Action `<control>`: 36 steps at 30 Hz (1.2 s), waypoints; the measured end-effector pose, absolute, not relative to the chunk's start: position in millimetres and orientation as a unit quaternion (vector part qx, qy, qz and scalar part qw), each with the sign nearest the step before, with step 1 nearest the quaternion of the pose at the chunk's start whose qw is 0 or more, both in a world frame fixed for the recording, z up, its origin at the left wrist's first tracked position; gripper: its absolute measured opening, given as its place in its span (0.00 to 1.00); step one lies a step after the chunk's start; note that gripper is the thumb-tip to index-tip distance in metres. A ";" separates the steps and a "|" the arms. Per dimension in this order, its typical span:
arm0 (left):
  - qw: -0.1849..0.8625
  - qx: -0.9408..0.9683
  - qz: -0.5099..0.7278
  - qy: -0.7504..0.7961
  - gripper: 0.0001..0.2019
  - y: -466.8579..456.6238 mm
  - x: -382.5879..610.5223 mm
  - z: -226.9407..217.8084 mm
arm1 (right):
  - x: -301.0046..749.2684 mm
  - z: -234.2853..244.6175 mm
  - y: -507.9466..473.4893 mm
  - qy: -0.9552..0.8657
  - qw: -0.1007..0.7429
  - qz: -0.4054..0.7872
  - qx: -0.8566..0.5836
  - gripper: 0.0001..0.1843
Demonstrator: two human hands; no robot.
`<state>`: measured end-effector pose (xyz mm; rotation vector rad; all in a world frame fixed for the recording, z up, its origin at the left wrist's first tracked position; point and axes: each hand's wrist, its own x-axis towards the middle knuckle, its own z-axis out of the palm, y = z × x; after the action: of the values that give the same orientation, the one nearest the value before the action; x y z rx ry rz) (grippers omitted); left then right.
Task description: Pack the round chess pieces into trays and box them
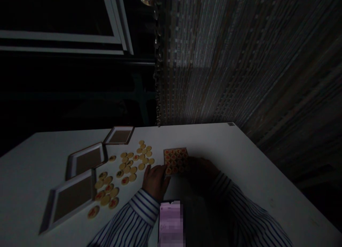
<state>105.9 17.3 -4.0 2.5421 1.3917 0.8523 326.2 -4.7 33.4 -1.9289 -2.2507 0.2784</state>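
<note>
A small square box point(165, 155) lies on the table in front of me, filled with rows of round xiangqi pieces point(174, 163) that show red characters. My left hand point(155, 180) grips its lower left edge, with thumb and fingers closed against the side. At the opposite side, my right hand point(201, 169) sits in deep shadow, its closed fingers meeting the box's right edge. To the left of my left hand, loose xiangqi pieces point(133, 170) are scattered, many with blank sides up, others showing red or dark characters.
Three shallow trays stand on the left: a near one point(73, 197), a middle one point(87, 159) and a small far one point(119, 135). A pinkish pixelated item point(171, 222) is at the white table's point(213, 140) near side. A bead curtain point(203, 61) hangs behind. The room is dim.
</note>
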 end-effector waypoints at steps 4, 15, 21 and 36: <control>0.071 0.839 0.260 0.472 0.16 16.8 106.2 -1.3 | 345.3 17.6 15.7 -0.710 0.226 0.071 -0.663 0.17; 0.117 0.843 0.222 0.476 0.16 18.1 104.0 1.9 | 343.7 15.0 64.9 -0.738 0.183 0.062 -0.647 0.13; 0.116 0.838 0.225 0.484 0.14 17.5 106.4 3.6 | 343.6 14.5 66.9 -0.737 0.169 0.064 -0.651 0.13; 0.120 0.844 0.217 0.476 0.14 17.8 105.0 5.4 | 342.3 14.4 69.0 -0.733 0.163 0.066 -0.657 0.12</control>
<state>105.0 17.8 5.4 2.4657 1.3901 0.6342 342.3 69.0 14.4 -1.8724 -2.0912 0.1886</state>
